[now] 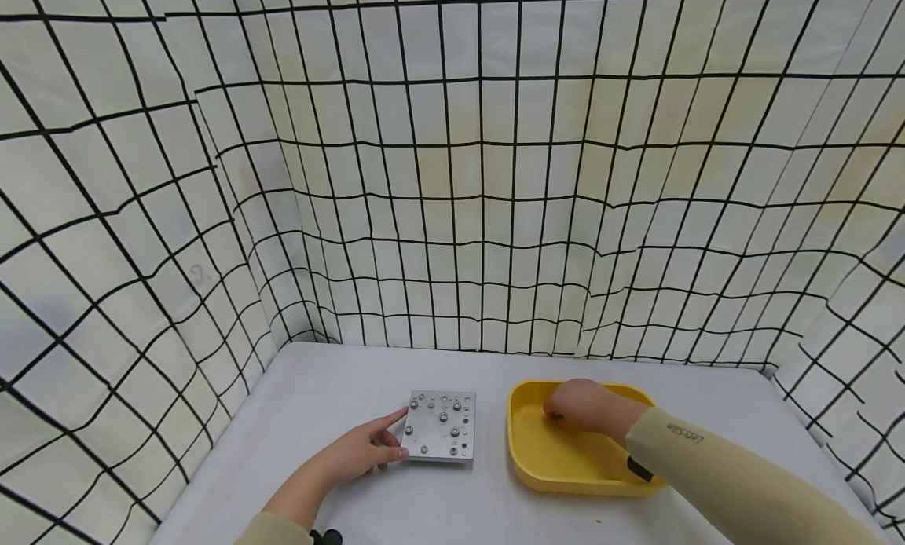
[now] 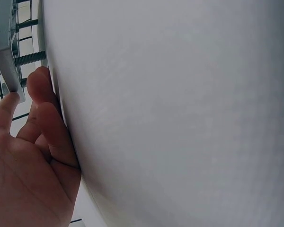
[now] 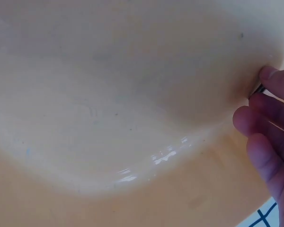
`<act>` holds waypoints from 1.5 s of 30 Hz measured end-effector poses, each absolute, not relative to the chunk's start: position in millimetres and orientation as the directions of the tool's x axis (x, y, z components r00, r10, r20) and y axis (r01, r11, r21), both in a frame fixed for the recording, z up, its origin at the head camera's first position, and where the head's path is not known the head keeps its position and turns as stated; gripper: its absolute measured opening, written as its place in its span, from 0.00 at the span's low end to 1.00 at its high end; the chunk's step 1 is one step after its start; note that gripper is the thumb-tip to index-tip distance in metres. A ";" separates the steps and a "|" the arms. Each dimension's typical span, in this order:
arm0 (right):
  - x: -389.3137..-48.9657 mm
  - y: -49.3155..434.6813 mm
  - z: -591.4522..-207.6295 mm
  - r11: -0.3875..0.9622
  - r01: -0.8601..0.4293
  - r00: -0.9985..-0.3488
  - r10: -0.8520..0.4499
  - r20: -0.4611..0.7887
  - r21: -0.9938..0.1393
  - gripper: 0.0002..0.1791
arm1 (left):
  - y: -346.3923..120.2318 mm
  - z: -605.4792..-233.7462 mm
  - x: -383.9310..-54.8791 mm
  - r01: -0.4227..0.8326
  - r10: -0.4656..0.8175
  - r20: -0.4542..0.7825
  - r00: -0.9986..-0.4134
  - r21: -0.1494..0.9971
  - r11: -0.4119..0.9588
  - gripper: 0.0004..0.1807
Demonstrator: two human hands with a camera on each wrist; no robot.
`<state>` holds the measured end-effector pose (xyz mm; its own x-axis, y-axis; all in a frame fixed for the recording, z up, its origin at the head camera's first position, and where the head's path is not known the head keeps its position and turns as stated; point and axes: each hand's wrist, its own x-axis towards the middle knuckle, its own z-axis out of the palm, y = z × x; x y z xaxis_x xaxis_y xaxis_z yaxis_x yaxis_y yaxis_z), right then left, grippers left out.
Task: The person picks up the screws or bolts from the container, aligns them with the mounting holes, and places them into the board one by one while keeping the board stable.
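A square metal plate (image 1: 440,427) carries several socket-head bolts; in the left wrist view, threaded shanks (image 2: 30,57) stick out beneath it. My left hand (image 1: 358,452) grips the plate at its left edge, index finger toward the far corner and thumb at the near one. The other fingers (image 2: 54,127) are curled below, by the tabletop. Inside the yellow tray (image 1: 530,459) is my right hand (image 1: 583,405), near the back left part. Between its thumb and fingertips it pinches a small dark threaded screw (image 3: 259,89), mostly hidden by the fingers.
The tray stands to the right of the plate on a white-covered table (image 1: 368,372). White walls with a black grid (image 1: 459,215) enclose the table at the back and both sides. A tiny dark speck (image 1: 598,521) lies before the tray.
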<state>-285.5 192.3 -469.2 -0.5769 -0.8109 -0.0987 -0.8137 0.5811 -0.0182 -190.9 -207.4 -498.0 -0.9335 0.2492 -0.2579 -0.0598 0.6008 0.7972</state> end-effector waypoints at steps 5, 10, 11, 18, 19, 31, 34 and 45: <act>-284.9 193.0 -467.7 0.592 -0.804 -0.584 -0.804 -0.112 -0.053 0.13 | -207.6 -498.3 -190.8 -0.061 0.243 -0.258 -0.935 0.792 0.608 0.45; -282.8 195.7 -459.6 0.649 -0.750 -0.637 -0.761 -0.125 -0.127 0.07 | -208.5 -497.3 -189.9 -0.065 0.239 -0.261 -0.936 0.791 0.608 0.45; -282.7 196.6 -457.9 0.664 -0.733 -0.652 -0.748 -0.126 -0.147 0.05 | -208.8 -497.0 -189.5 -0.065 0.238 -0.260 -0.936 0.791 0.609 0.45; -282.2 204.8 -451.1 0.701 -0.599 -0.721 -0.683 -0.120 -0.388 0.02 | -211.5 -497.8 -188.2 -0.078 0.225 -0.271 -0.936 0.783 0.617 0.45; -282.2 205.9 -450.7 0.698 -0.579 -0.728 -0.675 -0.118 -0.422 0.02 | -211.9 -498.1 -188.2 -0.079 0.226 -0.271 -0.936 0.785 0.615 0.45; -283.3 208.7 -446.3 0.676 -0.464 -0.787 -0.612 -0.084 -0.572 0.04 | -211.9 -496.6 -186.7 -0.085 0.216 -0.268 -0.939 0.788 0.610 0.46; -284.4 203.2 -443.5 0.670 -0.429 -0.807 -0.585 -0.075 -0.606 0.04 | -211.0 -494.7 -186.3 -0.088 0.212 -0.271 -0.939 0.785 0.614 0.45; -289.5 156.2 -433.0 0.651 -0.362 -0.846 -0.530 -0.058 -0.667 0.04 | -206.9 -495.4 -189.4 -0.061 0.242 -0.260 -0.935 0.788 0.613 0.45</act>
<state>-289.5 156.2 -433.0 -0.8460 -0.5300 -0.0576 -0.3623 0.6508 -0.6672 -189.4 -206.9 -495.4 -0.9347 0.2419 -0.2605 -0.0608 0.6132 0.7876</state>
